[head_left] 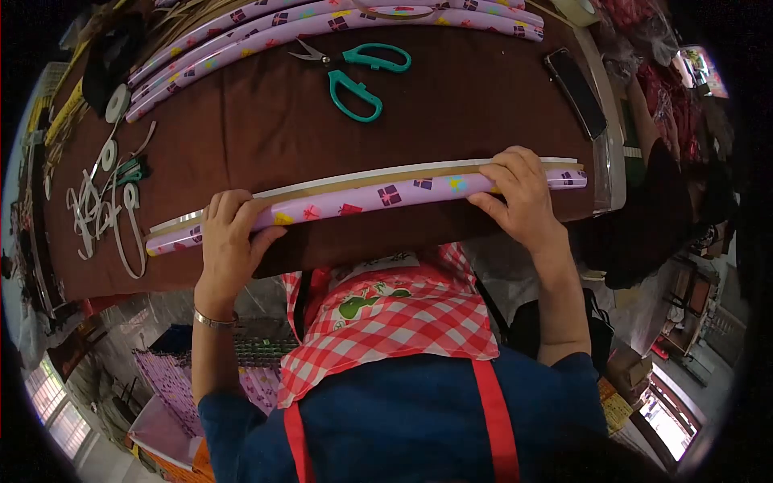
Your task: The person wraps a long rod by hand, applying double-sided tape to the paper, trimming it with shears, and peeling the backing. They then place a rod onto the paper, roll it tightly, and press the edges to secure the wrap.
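A long roll of purple wrapping paper [362, 200] with a gift-box print lies across the near part of the brown-covered table, slightly tilted up to the right. Along its far side runs a brown edge with a white strip [346, 176]. Near the roll's left end, my left hand [232, 240] is closed round it, fingers over the top and thumb on the near side. My right hand [519, 197] grips it the same way toward the right end. Beyond the roll, teal-handled scissors [354, 79] lie with their blades apart, touched by neither hand.
Several similar purple rolls [338, 28] lie along the table's far edge. Loose white ribbon [101, 211] and small tape rolls [117, 105] are at the left, beside a small green tool [131, 170]. A dark phone [576, 92] rests at the right edge of the brown cloth [266, 113].
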The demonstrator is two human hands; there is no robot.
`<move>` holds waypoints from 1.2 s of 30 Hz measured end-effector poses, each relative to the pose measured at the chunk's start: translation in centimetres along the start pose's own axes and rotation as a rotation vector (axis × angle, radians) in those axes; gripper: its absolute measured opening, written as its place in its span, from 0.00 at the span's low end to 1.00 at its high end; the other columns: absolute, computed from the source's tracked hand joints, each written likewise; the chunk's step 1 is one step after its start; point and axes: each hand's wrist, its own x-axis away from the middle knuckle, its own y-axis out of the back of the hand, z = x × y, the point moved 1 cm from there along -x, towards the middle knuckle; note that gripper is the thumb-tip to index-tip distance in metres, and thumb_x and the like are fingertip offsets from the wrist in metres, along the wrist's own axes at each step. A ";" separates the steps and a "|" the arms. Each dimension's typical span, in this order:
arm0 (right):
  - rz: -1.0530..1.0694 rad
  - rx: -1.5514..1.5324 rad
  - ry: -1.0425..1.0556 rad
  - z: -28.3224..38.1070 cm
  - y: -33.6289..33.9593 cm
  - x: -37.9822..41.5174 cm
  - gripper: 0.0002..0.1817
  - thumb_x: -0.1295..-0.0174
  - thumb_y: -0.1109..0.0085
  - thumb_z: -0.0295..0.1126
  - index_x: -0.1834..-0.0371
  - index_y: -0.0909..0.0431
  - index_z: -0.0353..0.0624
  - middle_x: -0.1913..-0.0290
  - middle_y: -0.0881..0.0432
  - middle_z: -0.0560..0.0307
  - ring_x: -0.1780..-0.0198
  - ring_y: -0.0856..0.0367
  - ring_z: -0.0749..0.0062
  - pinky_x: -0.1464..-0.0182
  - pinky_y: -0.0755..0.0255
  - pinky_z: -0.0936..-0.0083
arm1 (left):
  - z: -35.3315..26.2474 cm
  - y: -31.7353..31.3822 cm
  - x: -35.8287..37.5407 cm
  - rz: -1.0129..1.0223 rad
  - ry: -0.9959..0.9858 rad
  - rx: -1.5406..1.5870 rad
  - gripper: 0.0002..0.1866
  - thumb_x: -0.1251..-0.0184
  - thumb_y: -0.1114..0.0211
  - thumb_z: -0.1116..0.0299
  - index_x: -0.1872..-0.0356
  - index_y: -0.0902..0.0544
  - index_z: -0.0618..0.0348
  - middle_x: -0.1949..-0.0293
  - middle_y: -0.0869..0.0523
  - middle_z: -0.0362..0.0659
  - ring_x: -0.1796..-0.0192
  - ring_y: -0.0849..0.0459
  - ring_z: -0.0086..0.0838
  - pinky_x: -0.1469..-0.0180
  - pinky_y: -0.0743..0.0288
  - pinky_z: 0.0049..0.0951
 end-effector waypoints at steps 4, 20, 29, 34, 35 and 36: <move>-0.068 0.017 0.003 -0.4 -0.2 -0.3 0.23 0.49 0.24 0.43 0.55 0.19 0.42 0.56 0.22 0.53 0.49 0.25 0.55 0.45 0.31 0.58 | 0.3 -0.2 -0.7 0.019 0.038 -0.024 0.22 0.48 0.24 0.61 0.53 0.19 0.57 0.55 0.18 0.43 0.50 0.21 0.43 0.48 0.30 0.43; 0.381 -0.235 -0.250 -2.0 3.6 -4.1 0.17 0.32 0.41 0.46 0.61 0.17 0.42 0.64 0.16 0.48 0.58 0.18 0.50 0.56 0.27 0.57 | 2.1 4.3 -5.3 0.680 0.297 0.605 0.23 0.28 0.34 0.51 0.52 0.21 0.67 0.67 0.14 0.53 0.64 0.14 0.41 0.62 0.23 0.36; 0.428 -0.251 -0.278 -2.0 2.5 -3.8 0.20 0.32 0.42 0.49 0.65 0.18 0.40 0.66 0.16 0.46 0.61 0.17 0.48 0.58 0.26 0.58 | 3.2 3.2 -5.3 0.740 0.238 0.563 0.26 0.29 0.34 0.48 0.56 0.18 0.67 0.69 0.14 0.51 0.66 0.16 0.34 0.62 0.24 0.35; 0.456 -0.262 -0.256 -1.2 3.2 -3.9 0.23 0.41 0.34 0.52 0.64 0.17 0.39 0.65 0.16 0.45 0.61 0.17 0.48 0.59 0.26 0.58 | 2.9 4.0 -5.8 0.779 0.252 0.573 0.25 0.29 0.34 0.48 0.56 0.17 0.67 0.69 0.14 0.49 0.67 0.16 0.34 0.62 0.24 0.35; 0.488 -0.270 -0.243 -1.6 3.0 -3.7 0.23 0.43 0.32 0.51 0.63 0.17 0.39 0.65 0.16 0.45 0.62 0.17 0.47 0.59 0.26 0.59 | 2.8 4.2 -5.8 0.791 0.236 0.555 0.25 0.29 0.34 0.48 0.56 0.17 0.67 0.69 0.15 0.49 0.67 0.16 0.32 0.62 0.24 0.34; 0.495 -0.302 -0.251 -1.7 3.0 -3.6 0.24 0.43 0.32 0.52 0.63 0.17 0.39 0.65 0.16 0.45 0.62 0.17 0.47 0.59 0.26 0.58 | 2.3 4.5 -5.8 0.808 0.268 0.547 0.25 0.28 0.34 0.48 0.56 0.17 0.67 0.69 0.14 0.49 0.67 0.16 0.32 0.62 0.24 0.33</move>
